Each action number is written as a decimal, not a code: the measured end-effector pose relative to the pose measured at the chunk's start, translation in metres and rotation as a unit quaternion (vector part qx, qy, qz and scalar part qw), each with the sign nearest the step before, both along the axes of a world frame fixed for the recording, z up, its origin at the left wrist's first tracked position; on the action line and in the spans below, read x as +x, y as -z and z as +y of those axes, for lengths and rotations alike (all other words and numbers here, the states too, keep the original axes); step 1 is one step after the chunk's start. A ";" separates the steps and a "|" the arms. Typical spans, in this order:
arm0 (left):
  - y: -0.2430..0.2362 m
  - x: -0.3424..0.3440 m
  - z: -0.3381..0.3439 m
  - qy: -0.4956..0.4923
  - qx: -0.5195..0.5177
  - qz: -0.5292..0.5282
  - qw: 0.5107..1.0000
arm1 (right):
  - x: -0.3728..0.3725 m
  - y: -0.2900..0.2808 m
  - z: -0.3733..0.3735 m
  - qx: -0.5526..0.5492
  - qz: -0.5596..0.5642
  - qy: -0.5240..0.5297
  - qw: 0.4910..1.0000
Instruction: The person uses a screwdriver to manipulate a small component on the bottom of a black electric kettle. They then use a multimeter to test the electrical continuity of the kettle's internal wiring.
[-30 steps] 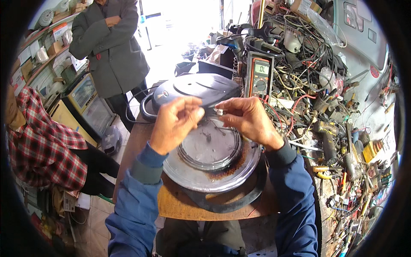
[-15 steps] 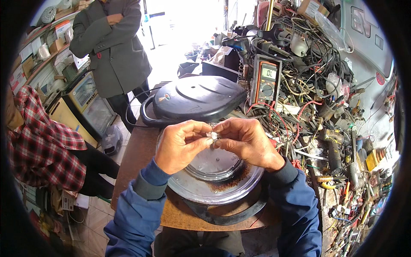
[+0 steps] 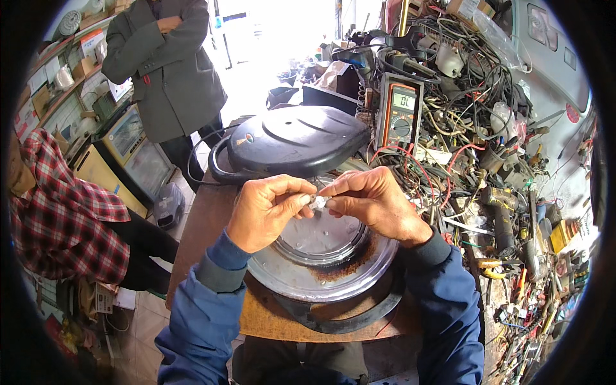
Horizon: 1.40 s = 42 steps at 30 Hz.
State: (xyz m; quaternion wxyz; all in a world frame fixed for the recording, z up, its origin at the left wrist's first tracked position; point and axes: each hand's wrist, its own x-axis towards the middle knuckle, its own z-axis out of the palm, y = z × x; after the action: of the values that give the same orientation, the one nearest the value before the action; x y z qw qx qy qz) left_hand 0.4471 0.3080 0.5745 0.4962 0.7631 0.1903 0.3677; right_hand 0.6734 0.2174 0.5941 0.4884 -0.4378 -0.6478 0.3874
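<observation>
- Sm. whitish part point(image 3: 318, 203) is being pinched at fingertips by L hand point(image 3: 262, 215) & R hand point(image 3: 383, 206), above rusty round metal dish point(image 3: 296, 284) on desk point(image 3: 204, 247).
- Drop into dish is poss. being risked, e.g. if fingertip grip slips.

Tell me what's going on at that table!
A person is pinching a small whitish piece between the fingertips of the left hand and right hand. The hands are above a round metal part with a rusty-brown patch, on a brown table. A black cover sits behind it, and a meter stands beyond, to the right. Two other people stand on the left.
</observation>
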 end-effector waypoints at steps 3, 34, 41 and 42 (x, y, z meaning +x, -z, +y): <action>-0.002 0.001 -0.003 0.004 -0.005 0.001 1.000 | -0.004 0.006 0.001 0.011 -0.011 -0.007 1.000; 0.003 -0.004 0.009 -0.093 0.159 0.114 0.976 | 0.004 0.027 0.024 -0.059 -0.011 0.052 0.997; 0.005 -0.010 0.017 -0.149 0.213 0.104 0.960 | 0.010 0.021 0.048 -0.132 -0.054 0.037 0.989; 0.006 -0.010 0.018 -0.144 0.216 0.100 0.960 | 0.010 0.021 0.049 -0.123 -0.058 0.037 0.990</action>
State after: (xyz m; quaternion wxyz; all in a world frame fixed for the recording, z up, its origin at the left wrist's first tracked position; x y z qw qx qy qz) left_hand 0.4374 0.3257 0.5683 0.2394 0.8499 0.2626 0.3891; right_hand 0.6835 0.2667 0.5731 0.4066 -0.5396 -0.6061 0.4198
